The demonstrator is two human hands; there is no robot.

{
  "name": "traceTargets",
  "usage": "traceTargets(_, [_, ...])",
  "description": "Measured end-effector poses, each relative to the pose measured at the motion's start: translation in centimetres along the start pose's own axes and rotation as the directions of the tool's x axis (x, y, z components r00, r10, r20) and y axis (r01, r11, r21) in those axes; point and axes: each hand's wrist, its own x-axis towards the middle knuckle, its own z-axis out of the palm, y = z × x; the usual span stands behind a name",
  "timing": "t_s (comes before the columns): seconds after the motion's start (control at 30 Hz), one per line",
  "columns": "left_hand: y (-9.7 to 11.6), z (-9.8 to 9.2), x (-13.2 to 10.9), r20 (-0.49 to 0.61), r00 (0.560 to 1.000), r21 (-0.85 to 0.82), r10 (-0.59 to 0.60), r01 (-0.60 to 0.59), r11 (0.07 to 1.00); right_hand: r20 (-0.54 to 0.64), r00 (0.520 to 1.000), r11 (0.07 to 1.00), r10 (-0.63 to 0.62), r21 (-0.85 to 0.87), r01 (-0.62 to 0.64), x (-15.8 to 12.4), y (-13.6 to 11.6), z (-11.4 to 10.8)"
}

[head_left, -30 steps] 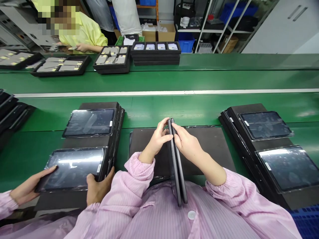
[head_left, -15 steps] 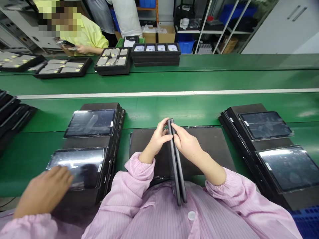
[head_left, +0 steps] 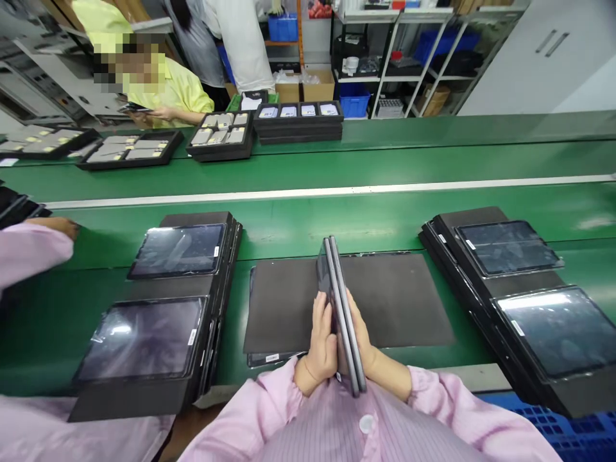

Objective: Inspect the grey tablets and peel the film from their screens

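In the head view, two tablets [head_left: 342, 314] stand on edge, side by side, in front of the person's chest. The left hand [head_left: 321, 340] is flat on one side, its fingers close together. The right hand [head_left: 364, 340] presses the other side, so the pair is squeezed between the palms. Some right fingers are hidden, so I cannot tell how they sit. Past the tablets, a black sheet [head_left: 399, 301] lies on the green table [head_left: 308, 224]. A stack [head_left: 226, 276] is on the left and another stack [head_left: 457, 282] on the right, each with two screens on top.
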Motion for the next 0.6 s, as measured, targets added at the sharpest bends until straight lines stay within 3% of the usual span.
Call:
traceTargets(0.07, [1.8,0.0,2.8,0.012,0.989,-0.005,0.145,-0.145,0.989,-0.104,0.99,0.994,-0.098,0.03,0.101,1.9,-1.9,-0.4])
traceTargets(0.13, [4.4,0.0,6.3,0.0,0.991,-0.06,0.135,-0.135,0.989,-0.162,0.966,0.97,-0.199,0.109,0.218,4.8,-4.9,-1.3])
traceTargets(0.2, [6.9,0.0,9.2,-0.026,0.999,-0.145,-0.042,0.038,0.989,-0.156,0.961,0.938,-0.23,0.226,0.262,7.5,-8.0,-2.3])
traceTargets(0.27, [8.5,0.2,11.0,-0.044,0.96,-0.231,-0.277,0.259,0.938,-0.109,0.981,0.934,-0.163,0.304,0.189,9.2,-10.1,-2.9])
traceTargets(0.33, [8.9,0.4,11.8,-0.066,0.893,-0.282,-0.444,0.41,0.867,-0.067,0.997,0.94,-0.046,0.335,0.066,9.8,-10.6,-2.9])
traceTargets(0.4, [8.4,0.6,11.8,-0.066,0.863,-0.292,-0.5,0.463,0.837,-0.056,0.998,0.932,0.041,0.363,-0.018,9.7,-10.2,-2.7])
traceTargets(0.6, [7.5,0.9,10.9,-0.027,0.894,-0.273,-0.447,0.423,0.864,-0.041,0.996,0.919,0.074,0.391,-0.052,8.9,-9.1,-3.3])
